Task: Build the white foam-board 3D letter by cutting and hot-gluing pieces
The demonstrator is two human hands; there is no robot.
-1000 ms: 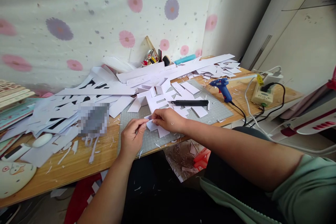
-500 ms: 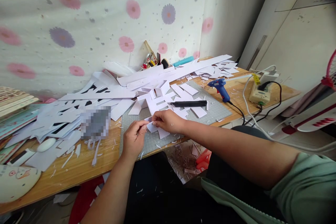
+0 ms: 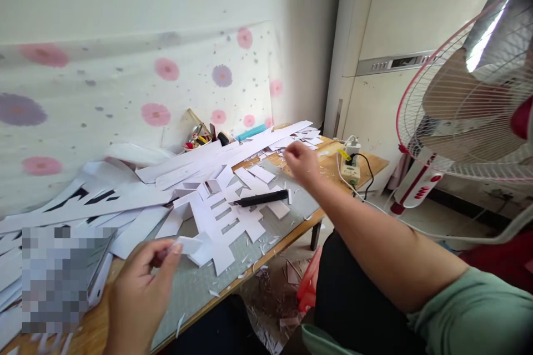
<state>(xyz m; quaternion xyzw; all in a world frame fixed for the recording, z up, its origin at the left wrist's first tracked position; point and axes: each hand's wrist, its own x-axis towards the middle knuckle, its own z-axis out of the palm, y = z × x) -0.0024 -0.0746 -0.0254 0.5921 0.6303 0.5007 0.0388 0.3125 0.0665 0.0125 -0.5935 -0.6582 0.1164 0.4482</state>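
Note:
My left hand pinches a small white board piece between thumb and fingers, over the near left of the grey cutting mat. Just beyond that piece lies a white slotted cut-out with folded-up parts. A black utility knife rests on top of the white pieces. My right hand reaches over the mat's far right edge with its fingers curled. Whatever lies under or inside those fingers is hidden, and the blue glue gun cannot be seen.
White board offcuts pile up at the left and back. Behind them are a tool holder and a blue roll. A power strip with cords sits at the table's right end. A fan stands at the right.
My right hand has let go of the small board piece and moved right and away from me, to where the glue gun lay. My left hand keeps the piece. The view has turned right.

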